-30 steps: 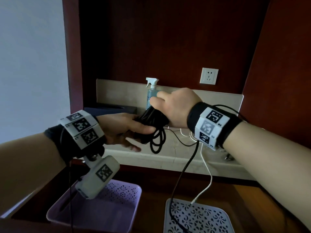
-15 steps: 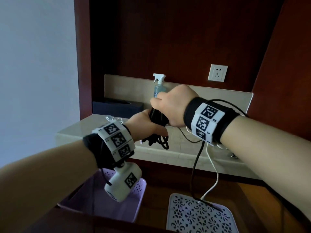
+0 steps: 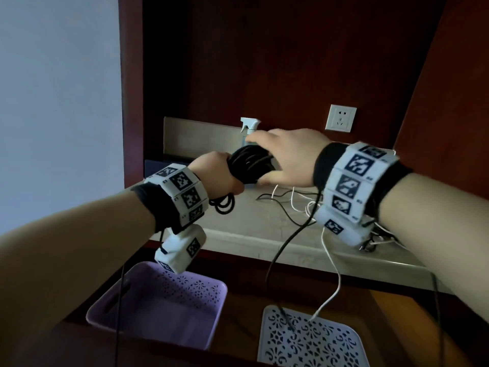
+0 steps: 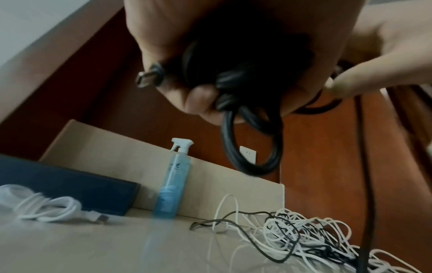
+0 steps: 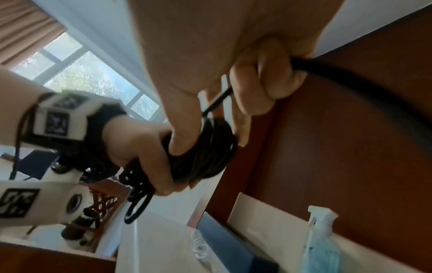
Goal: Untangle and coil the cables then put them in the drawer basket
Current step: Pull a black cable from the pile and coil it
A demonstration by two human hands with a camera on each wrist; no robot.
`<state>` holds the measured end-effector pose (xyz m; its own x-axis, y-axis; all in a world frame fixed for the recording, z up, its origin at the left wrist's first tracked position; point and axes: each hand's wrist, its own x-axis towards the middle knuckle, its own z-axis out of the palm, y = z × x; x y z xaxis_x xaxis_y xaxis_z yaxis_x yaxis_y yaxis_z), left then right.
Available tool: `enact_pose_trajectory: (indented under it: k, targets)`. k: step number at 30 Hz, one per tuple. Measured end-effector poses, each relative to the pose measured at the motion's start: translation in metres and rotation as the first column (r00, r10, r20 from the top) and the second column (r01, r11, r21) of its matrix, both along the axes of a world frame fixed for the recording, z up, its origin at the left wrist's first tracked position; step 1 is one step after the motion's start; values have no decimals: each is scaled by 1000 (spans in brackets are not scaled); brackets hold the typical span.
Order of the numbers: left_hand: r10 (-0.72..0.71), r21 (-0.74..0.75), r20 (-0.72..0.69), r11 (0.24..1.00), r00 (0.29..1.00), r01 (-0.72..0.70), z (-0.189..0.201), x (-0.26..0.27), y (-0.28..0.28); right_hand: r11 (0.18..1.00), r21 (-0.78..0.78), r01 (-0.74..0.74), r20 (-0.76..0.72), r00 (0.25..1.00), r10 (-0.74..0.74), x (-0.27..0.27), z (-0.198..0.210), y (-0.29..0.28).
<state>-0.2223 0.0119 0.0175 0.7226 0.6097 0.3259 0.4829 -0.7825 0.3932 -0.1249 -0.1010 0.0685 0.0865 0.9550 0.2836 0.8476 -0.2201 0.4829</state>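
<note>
Gripping a thick bundle of coiled black cable [image 3: 250,165] above a stone counter [image 3: 254,221], the person's left hand [image 3: 217,178] closes its fingers round the lower part of the coil, a few loops hanging out beneath the fist. The right hand [image 3: 288,157] meets the same coil from the other side, thumb under it and fingers over the top; the right wrist view shows those fingers curled round the free run of the black cable, which passes through the fist and trails away. In the left wrist view a plug end [image 4: 149,75] of the cable sticks out beside the left palm.

From the coil, the loose black length drops over the counter's front edge, its end lying on a white perforated basket [image 3: 312,340] in the open drawer below. A thin white cable [image 3: 332,263] falls the same way and ends over that basket. To the left of it sits a purple basket [image 3: 158,308], under the left wrist camera [image 3: 182,247].

On the counter, to the right and behind the hands, lies a tangle of thin white and black cables [image 4: 301,240]. A separate coiled white cable [image 4: 44,206] rests at the far left of the counter, just in front of a dark blue box [image 4: 70,190]. A blue spray bottle [image 4: 173,184] stands upright against the counter's low back wall, and a white wall socket [image 3: 340,118] is set in the red-brown wood panel above
</note>
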Motion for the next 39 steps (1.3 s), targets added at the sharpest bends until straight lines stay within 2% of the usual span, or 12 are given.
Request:
enact_pose_trajectory:
  k: [3,6,9,12,17,20,22,25,28,34,36,39]
  targets:
    - [33,-16,-38,999,999,-33,-4,-9,13,1000,-27,3,140,990,1,-4,16,-12]
    - [11,-26,-107,1000,994,-14,-12,-16,12,986,-25,-165,349,923,163,-21,30,-20]
    - [-91,-30,-197,996,976,87,-14,-15,-2,943,-22,-332,415,855,311,-40,40,-8]
    - [-185,-21,-274,982,944,186,-16,-15,-15,942,-77,-327,413,849,329,-38,42,14]
    - [-259,-160,-128,958,957,238,-15,-35,-16,980,77,-184,3,983,185,-3,25,22]
    - [-298,-297,130,898,946,324,-8,-45,-21,986,136,-93,-352,926,136,3,3,29]
    - [-252,-360,306,862,918,356,-2,-48,-19,991,127,29,-458,888,33,1,-11,35]
    - [-120,-403,416,864,902,301,4,-54,-8,994,49,99,-326,942,-78,0,-34,38]
    - [8,-438,448,873,894,212,5,-57,8,998,54,24,-267,964,-9,-5,-46,34]
    - [282,-487,485,873,828,-11,4,-59,43,994,-48,-103,114,988,107,-19,-71,31]
    - [285,-449,437,891,853,-68,-2,-57,48,987,-60,-150,213,964,160,-25,-64,24]
    - [162,-221,248,969,955,-107,-9,-47,37,976,-70,-204,377,901,215,-37,-40,14]
